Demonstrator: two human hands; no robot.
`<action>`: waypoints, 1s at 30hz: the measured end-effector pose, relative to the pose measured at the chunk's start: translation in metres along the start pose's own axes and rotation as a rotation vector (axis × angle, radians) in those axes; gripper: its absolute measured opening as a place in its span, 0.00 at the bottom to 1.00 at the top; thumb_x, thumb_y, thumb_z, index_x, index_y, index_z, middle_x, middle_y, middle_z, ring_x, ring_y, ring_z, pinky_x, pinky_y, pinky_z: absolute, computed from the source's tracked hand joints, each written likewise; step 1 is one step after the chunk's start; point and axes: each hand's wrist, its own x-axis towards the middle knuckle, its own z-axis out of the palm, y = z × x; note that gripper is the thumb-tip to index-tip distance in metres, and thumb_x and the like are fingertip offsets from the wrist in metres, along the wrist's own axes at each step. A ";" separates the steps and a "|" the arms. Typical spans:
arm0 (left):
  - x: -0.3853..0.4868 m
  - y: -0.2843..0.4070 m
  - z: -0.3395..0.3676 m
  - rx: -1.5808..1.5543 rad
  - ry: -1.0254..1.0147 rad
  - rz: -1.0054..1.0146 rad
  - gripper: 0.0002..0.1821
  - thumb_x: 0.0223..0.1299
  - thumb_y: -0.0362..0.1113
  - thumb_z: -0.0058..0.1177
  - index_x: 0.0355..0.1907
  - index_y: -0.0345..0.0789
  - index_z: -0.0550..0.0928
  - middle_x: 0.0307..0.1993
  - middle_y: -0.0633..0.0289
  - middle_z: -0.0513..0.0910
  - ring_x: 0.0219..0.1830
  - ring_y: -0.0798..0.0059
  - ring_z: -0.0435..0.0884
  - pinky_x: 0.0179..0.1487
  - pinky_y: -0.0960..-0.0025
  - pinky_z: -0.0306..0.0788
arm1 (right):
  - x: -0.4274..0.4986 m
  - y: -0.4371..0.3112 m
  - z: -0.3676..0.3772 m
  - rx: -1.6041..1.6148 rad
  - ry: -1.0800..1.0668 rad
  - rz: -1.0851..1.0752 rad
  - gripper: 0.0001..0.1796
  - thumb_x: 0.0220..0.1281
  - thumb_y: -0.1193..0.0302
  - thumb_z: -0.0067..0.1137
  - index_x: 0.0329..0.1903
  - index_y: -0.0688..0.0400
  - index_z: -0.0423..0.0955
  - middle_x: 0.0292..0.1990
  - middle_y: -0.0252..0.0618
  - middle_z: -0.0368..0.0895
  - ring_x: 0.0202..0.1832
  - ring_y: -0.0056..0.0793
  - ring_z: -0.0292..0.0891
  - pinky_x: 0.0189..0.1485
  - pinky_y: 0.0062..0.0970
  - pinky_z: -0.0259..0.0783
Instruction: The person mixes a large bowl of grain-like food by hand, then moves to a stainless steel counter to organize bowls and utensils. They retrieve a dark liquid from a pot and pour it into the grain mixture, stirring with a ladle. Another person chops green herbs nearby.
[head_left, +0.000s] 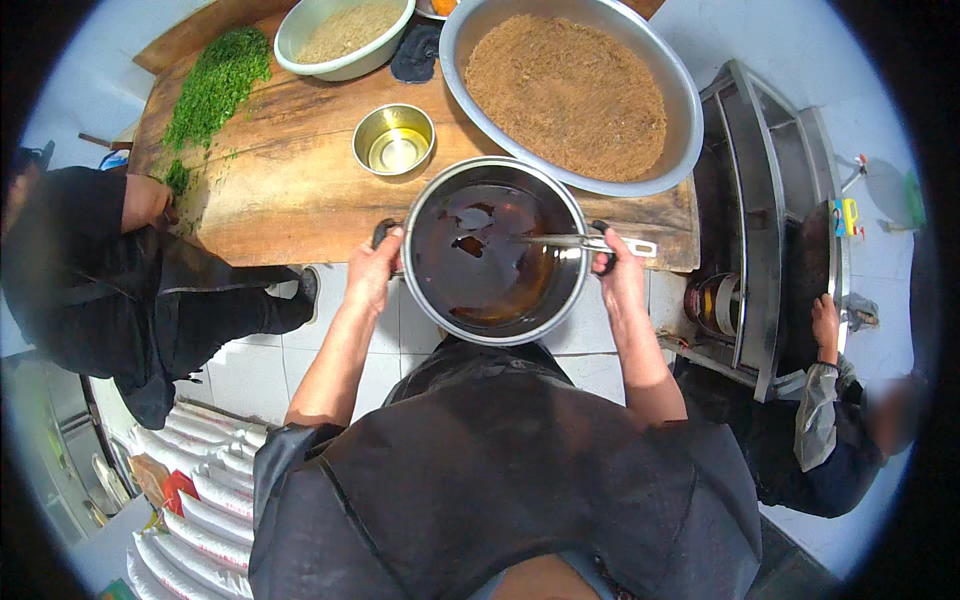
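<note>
A deep steel pot (495, 330) of dark, glossy liquid is held at the front edge of a wooden table (300, 202). My left hand (375, 266) grips its left black handle. On the opposite side, my right hand (619, 268) closes around the right handle and touches the metal handle of a utensil (636, 246) that dips into the liquid. Beyond the pot's right side stands a wide metal basin (690, 127) of brown, crumbly food. A small steel bowl (430, 154) of yellow liquid sits behind the pot, slightly left.
Chopped greens (221, 82) lie at the table's back left, beside a pale basin (341, 71) of grainy food. A co-worker (82, 270) stands at the left, and another (840, 450) at a metal sink unit (765, 225) on the right. White sacks (202, 517) are stacked lower left.
</note>
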 end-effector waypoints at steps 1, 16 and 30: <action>0.006 0.002 -0.006 -0.045 0.010 0.000 0.11 0.57 0.43 0.52 0.28 0.38 0.79 0.20 0.73 0.76 0.20 0.86 0.68 0.28 0.80 0.61 | 0.002 0.004 0.009 -0.012 -0.007 0.003 0.09 0.55 0.73 0.57 0.32 0.64 0.67 0.21 0.33 0.68 0.16 0.19 0.62 0.15 0.17 0.59; 0.066 0.024 -0.027 0.041 0.153 -0.026 0.11 0.55 0.44 0.56 0.30 0.38 0.79 0.22 0.71 0.78 0.21 0.84 0.72 0.27 0.78 0.64 | 0.029 0.038 0.018 -0.084 -0.266 0.250 0.10 0.60 0.66 0.51 0.36 0.62 0.69 0.22 0.39 0.75 0.24 0.28 0.72 0.31 0.28 0.70; 0.070 0.012 -0.028 0.089 0.270 -0.002 0.14 0.54 0.49 0.56 0.27 0.40 0.76 0.20 0.74 0.73 0.19 0.87 0.67 0.24 0.81 0.61 | 0.034 -0.003 0.036 -0.516 -0.414 -0.126 0.10 0.55 0.66 0.57 0.32 0.58 0.68 0.25 0.30 0.71 0.28 0.17 0.67 0.33 0.19 0.64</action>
